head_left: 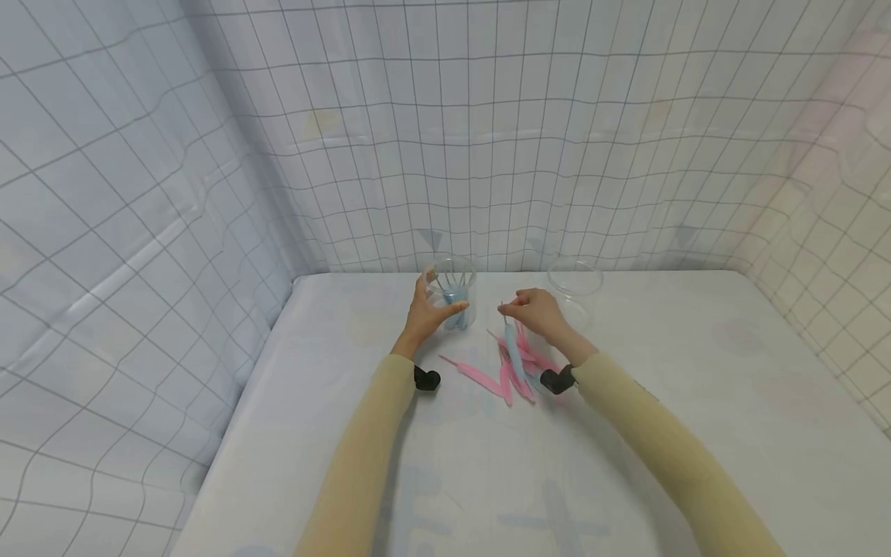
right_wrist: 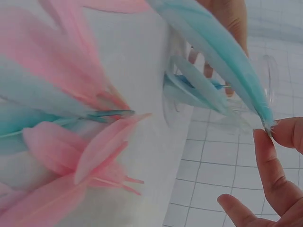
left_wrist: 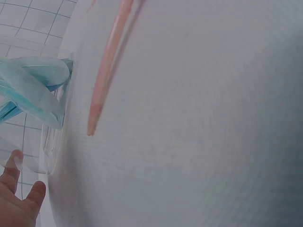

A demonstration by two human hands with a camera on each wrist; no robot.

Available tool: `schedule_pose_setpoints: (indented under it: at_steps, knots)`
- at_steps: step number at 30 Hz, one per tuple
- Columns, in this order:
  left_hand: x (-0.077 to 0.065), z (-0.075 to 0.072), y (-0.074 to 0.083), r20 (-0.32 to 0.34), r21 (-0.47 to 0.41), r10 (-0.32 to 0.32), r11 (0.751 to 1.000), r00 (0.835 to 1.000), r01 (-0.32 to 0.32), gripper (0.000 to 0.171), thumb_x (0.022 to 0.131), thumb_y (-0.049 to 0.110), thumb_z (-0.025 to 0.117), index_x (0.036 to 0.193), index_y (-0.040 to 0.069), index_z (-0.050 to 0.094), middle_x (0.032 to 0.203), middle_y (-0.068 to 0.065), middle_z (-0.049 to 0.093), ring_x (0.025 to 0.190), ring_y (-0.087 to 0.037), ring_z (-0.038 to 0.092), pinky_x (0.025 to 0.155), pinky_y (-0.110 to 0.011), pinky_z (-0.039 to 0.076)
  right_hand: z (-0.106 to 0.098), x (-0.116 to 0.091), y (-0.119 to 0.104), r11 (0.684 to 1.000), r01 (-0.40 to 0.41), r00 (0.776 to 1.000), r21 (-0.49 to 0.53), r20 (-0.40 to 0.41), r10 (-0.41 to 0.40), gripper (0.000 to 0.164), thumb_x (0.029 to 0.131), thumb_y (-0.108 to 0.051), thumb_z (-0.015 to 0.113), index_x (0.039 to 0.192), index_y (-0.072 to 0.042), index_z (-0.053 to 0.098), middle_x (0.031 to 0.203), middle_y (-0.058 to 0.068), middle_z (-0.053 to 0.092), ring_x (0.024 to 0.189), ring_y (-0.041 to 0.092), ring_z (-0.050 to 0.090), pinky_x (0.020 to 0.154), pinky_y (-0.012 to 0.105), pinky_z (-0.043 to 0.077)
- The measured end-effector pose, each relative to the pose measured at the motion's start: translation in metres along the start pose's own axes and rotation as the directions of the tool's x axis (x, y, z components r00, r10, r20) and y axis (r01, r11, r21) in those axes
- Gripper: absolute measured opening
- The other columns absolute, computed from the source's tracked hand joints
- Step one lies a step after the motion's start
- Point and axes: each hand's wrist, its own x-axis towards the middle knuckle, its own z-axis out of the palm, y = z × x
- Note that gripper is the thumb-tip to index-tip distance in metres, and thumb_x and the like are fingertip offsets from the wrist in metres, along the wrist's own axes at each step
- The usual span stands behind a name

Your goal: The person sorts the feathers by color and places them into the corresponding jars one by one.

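The blue feather [head_left: 513, 352] hangs above the loose pink feathers [head_left: 480, 379] — its quill pinched between the thumb and index finger of your right hand [head_left: 539, 311]. Your left hand [head_left: 426, 317] holds the clear jar [head_left: 473, 300], fingers and thumb curved round it, blue plumes [head_left: 455, 295] inside. Another jar [head_left: 575, 292] stands on the desk [head_left: 313, 433] beyond your right hand.

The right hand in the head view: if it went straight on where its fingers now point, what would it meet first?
The right hand would probably first meet the clear container with blue feathers inside; depth is hard to judge, so it might pass in front.
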Motion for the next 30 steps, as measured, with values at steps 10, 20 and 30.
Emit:
schedule_pose_setpoints:
  at_steps: [10, 20, 30]
  knots:
    - [-0.001, 0.000, 0.000, -0.005, 0.011, 0.010, 1.000, 1.000, -0.010, 0.104, 0.075, 0.041, 0.080, 0.152, 0.023, 0.011, 0.152, -0.001, 0.025, 0.135, -0.032, 0.026, 0.103, -0.049, 0.032, -0.021, 0.013, -0.039, 0.936, 0.059, 0.990, 0.347, -0.143, -0.009, 0.041, 0.089, -0.035, 0.066, 0.100, 0.004, 0.068, 0.143, 0.010, 0.044, 0.136, 0.033, 0.028, 0.106, 0.056, 0.024]
    - [-0.001, 0.000, 0.000, -0.009, 0.012, 0.005, 1.000, 1.000, -0.005, 0.103, 0.075, 0.041, 0.080, 0.151, 0.025, 0.012, 0.152, -0.001, 0.025, 0.134, -0.033, 0.027, 0.103, -0.049, 0.032, -0.016, 0.037, -0.073, 0.833, 0.166, 0.932, 0.528, -0.361, 0.043, 0.038, 0.090, -0.035, 0.065, 0.101, 0.002, 0.066, 0.142, 0.006, 0.045, 0.138, 0.024, 0.024, 0.109, 0.048, 0.021]
    - [-0.001, 0.001, 0.001, -0.020, 0.010, -0.007, 1.000, 1.000, 0.007, 0.104, 0.075, 0.041, 0.081, 0.151, 0.021, 0.013, 0.151, -0.001, 0.026, 0.134, -0.031, 0.027, 0.104, -0.049, 0.031, 0.009, 0.058, -0.079, 0.789, 0.228, 0.878, 0.571, -0.471, 0.088, 0.032, 0.092, -0.034, 0.064, 0.098, -0.002, 0.064, 0.143, 0.006, 0.043, 0.136, 0.023, 0.027, 0.109, 0.048, 0.019]
